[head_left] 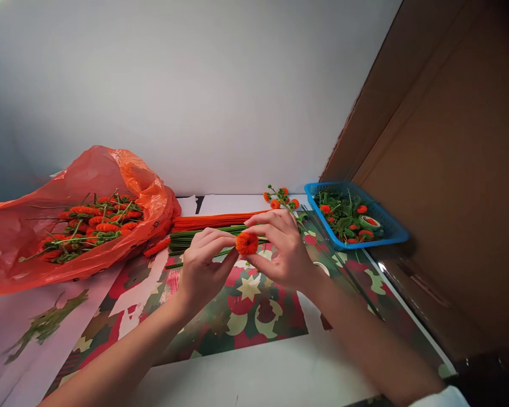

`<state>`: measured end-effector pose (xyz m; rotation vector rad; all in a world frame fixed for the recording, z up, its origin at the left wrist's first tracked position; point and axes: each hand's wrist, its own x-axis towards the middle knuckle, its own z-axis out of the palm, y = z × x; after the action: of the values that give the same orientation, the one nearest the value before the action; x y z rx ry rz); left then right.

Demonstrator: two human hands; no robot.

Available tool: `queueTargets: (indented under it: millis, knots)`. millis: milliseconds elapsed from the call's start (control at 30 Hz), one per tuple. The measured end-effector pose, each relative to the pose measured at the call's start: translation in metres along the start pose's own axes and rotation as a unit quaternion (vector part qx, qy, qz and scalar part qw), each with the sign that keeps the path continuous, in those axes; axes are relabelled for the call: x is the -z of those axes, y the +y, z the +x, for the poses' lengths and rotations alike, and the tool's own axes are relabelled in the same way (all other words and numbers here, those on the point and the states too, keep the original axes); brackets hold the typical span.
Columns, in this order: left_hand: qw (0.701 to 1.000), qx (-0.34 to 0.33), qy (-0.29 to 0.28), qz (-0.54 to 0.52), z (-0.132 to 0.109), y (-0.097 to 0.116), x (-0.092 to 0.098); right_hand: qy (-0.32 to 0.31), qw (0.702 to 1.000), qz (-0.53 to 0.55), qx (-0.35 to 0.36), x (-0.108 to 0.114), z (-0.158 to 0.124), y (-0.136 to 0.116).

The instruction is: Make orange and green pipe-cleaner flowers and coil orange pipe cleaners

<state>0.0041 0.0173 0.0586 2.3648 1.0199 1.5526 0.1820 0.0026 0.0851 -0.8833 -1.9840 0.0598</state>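
Note:
A fuzzy orange pipe-cleaner flower [246,243] is held between my two hands above the patterned table cover. My left hand [206,263] pinches it from the left with thumb and forefinger. From the other side my right hand [283,249] grips its edge, fingers curled over and thumb beneath. The flower's round face points toward me, and its back is hidden. Behind my hands lie a bundle of orange pipe cleaners [216,220] and a bundle of green stems [184,242].
At the left, an orange plastic bag [152,195] holds many orange and green pieces. A blue basket [356,245] with leaves and small flowers stands at the right, beside a cardboard panel [441,169]. A finished flower spray [282,199] lies at the back.

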Motion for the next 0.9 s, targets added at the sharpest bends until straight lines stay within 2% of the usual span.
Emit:
queueTargets:
  millis: [200, 467, 600, 667, 767, 900]
  knots:
    - [1.000, 0.022, -0.010, 0.017, 0.000, 0.000, 0.001, 0.001, 1.000, -0.012, -0.005, -0.003, -0.002, 0.003]
    - [0.997, -0.037, -0.003, 0.070, 0.002, -0.003, 0.001, 0.017, 1.000, -0.019, 0.013, 0.003, 0.000, 0.000]
    - [0.988, -0.065, -0.003, 0.138, 0.005, -0.004, 0.005, -0.006, 0.998, 0.014, 0.059, 0.008, 0.002, 0.003]
    - [0.983, -0.077, -0.007, 0.169, 0.006, -0.004, 0.008, -0.022, 0.996, 0.036, 0.078, 0.007, 0.002, 0.007]
    - [0.973, -0.103, -0.012, 0.207, 0.007, -0.003, 0.010, -0.013, 0.994, 0.064, 0.088, 0.002, 0.000, 0.014]
    - [0.964, -0.122, -0.029, 0.235, 0.007, -0.003, 0.011, -0.010, 0.993, 0.086, 0.078, -0.003, -0.003, 0.019]
